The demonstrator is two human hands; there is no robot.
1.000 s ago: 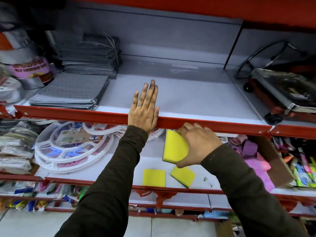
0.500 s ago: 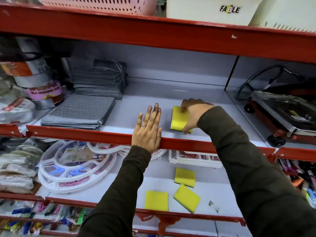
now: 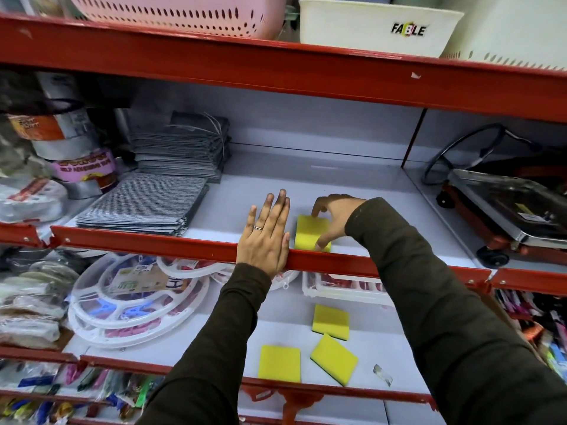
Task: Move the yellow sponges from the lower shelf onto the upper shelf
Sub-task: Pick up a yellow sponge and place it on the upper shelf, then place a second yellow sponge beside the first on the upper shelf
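**One sponge up, three to go**

A single yellow sponge (image 3: pixel 310 233) is seen on the upper shelf (image 3: pixel 322 191), just behind its red front rail (image 3: pixel 153 242). It is held by the right hand (image 3: pixel 333 217) — the fingers are curled around it, fingertips on its far edge and the thumb on its near corner. Whether the sponge is already resting flat on the shelf or is tipped slightly off it cannot be told with certainty; it appears to be all but set down.

The left hand (image 3: pixel 267 240) is laid flat over the rail just beside the sponge, its fingers straight and close together, with nothing held. It seems to be used only as a brace.

On the lower shelf (image 3: pixel 399 357) three more yellow sponges are left: one (image 3: pixel 330 321) towards the back, one (image 3: pixel 279 363) at the front edge, and one (image 3: pixel 333 358) turned at an angle just beside it. A dark scouring layer is visible along the edges of two of them.

By this count, about a quarter of the task is judged to be done — the placing of the first sponge is nearly finished, and a release is all that is needed. Three further trips are required. Ample bare space is seen on the upper shelf, between the stacked grey cloths (image 3: pixel 144 207) and the shelf divider (image 3: pixel 412 136).
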